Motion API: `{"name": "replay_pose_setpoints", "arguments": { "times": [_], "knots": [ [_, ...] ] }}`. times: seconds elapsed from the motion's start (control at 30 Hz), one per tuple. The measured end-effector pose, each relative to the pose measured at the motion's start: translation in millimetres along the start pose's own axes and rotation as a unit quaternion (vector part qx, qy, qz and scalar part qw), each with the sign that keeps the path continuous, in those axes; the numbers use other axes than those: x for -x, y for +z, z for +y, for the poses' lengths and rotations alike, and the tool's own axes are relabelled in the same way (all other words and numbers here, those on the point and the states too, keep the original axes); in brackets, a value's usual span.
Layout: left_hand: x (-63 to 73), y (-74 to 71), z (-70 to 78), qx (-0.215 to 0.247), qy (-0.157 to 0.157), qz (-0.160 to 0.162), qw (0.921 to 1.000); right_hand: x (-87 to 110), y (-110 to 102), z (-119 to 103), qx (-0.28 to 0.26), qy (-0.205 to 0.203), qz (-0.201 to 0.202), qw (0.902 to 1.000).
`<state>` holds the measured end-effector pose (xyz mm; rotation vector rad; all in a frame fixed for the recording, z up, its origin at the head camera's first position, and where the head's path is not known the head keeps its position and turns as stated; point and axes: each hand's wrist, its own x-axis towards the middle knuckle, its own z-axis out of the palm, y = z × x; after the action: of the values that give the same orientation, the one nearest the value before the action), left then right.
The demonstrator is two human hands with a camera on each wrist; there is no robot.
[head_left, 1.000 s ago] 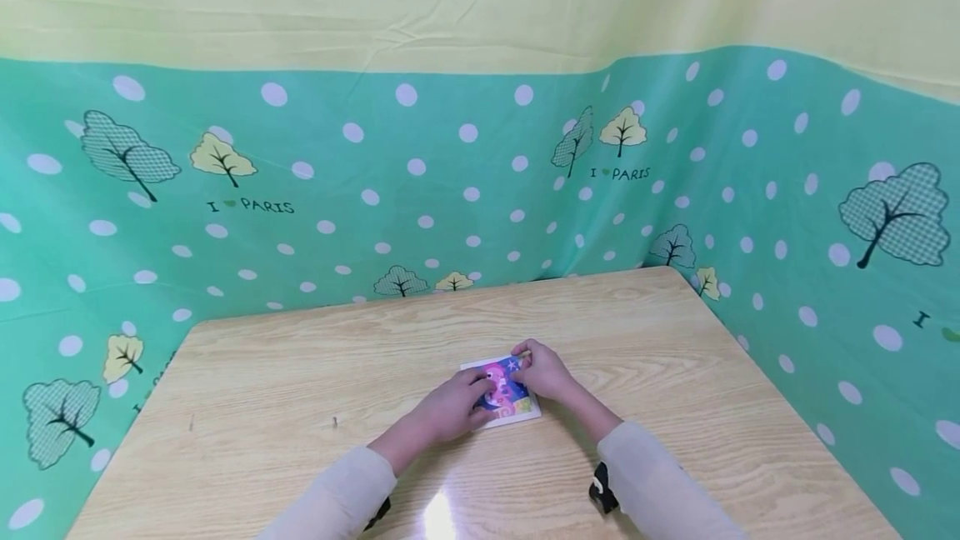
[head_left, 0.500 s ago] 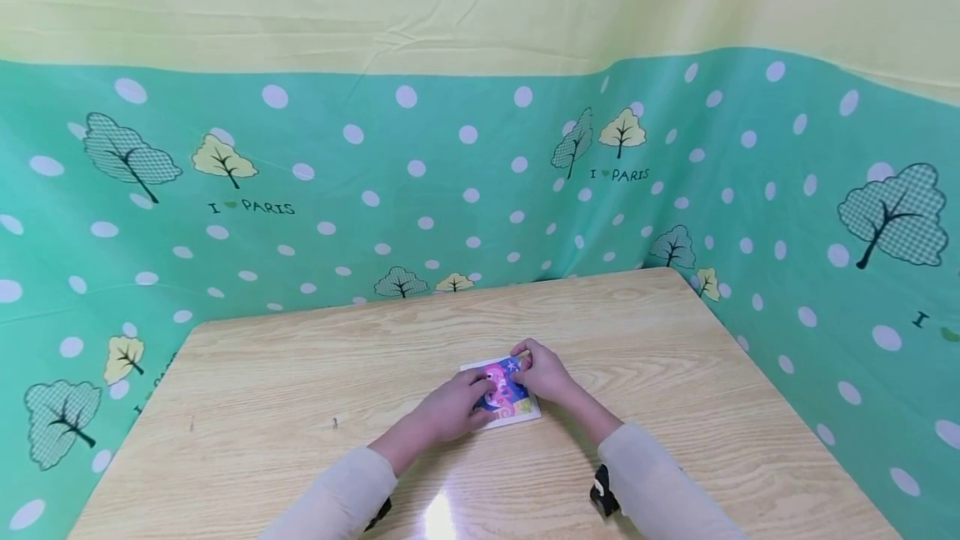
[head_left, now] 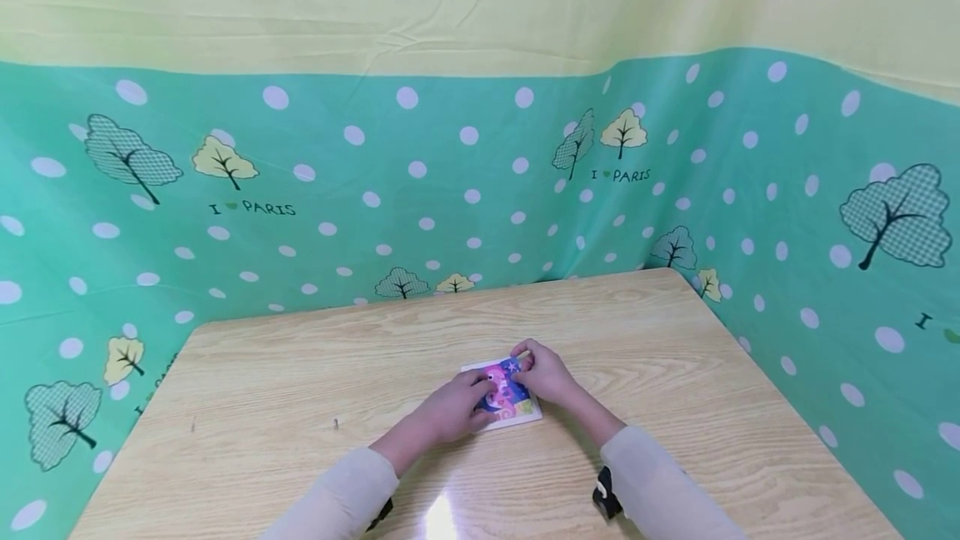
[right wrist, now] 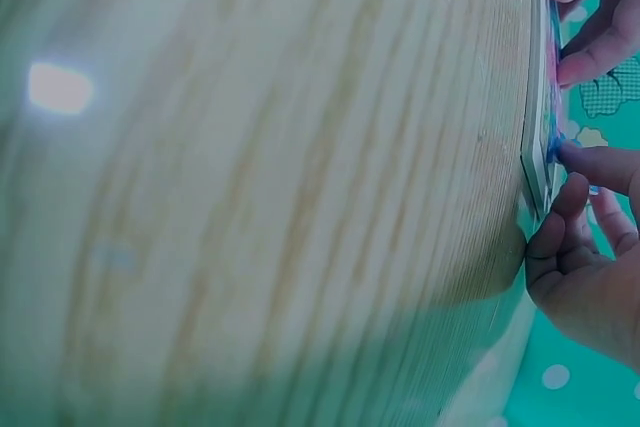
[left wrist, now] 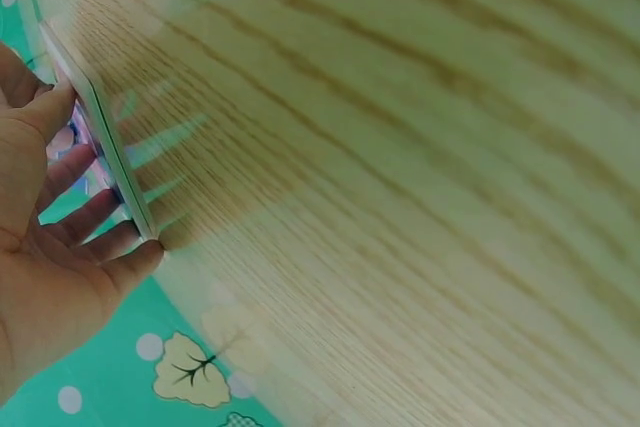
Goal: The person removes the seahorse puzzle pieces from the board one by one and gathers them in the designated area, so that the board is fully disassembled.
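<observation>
A square seahorse puzzle board [head_left: 522,408], pink and blue inside a white border, lies on the wooden table. From the left side my left hand [head_left: 450,408] holds it, with the fingers over its face and the thumb at the near edge. In the left wrist view, my left fingers [left wrist: 85,215] spread along the board's edge [left wrist: 112,142]. My right hand [head_left: 546,372] grips the far right corner. One right fingertip presses a blue part of the face in the right wrist view, while the other right fingers [right wrist: 548,242] curl beside the edge.
The wooden table [head_left: 300,373] has a small dark mark [head_left: 336,423] left of the hands. A green and yellow printed curtain [head_left: 420,190] hangs behind the table and along its right side. Black straps [head_left: 606,494] show under the light sleeves [head_left: 660,482].
</observation>
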<state>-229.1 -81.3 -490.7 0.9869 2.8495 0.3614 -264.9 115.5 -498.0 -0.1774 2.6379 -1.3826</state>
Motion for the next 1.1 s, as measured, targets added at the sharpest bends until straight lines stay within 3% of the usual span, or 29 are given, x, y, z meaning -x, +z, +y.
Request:
{"name": "replay_pose_setpoints", "arguments": {
  "times": [0.27, 0.77, 1.1],
  "knots": [
    [-0.1, 0.0, -0.6, 0.001, 0.001, 0.002, 1.0, 0.4, -2.1, -0.5, 0.003, -0.022, 0.018, 0.9996],
    [1.3, 0.6, 0.0, 0.003, -0.005, 0.003, 1.0, -1.8, -4.6, 1.3, -0.089, 0.001, 0.007, 0.996],
    [1.3, 0.3, 0.9, -0.002, -0.006, 0.004, 1.0, -3.4, -8.4, 2.4, -0.093, 0.01, 0.026, 0.9953]
  ]
}}
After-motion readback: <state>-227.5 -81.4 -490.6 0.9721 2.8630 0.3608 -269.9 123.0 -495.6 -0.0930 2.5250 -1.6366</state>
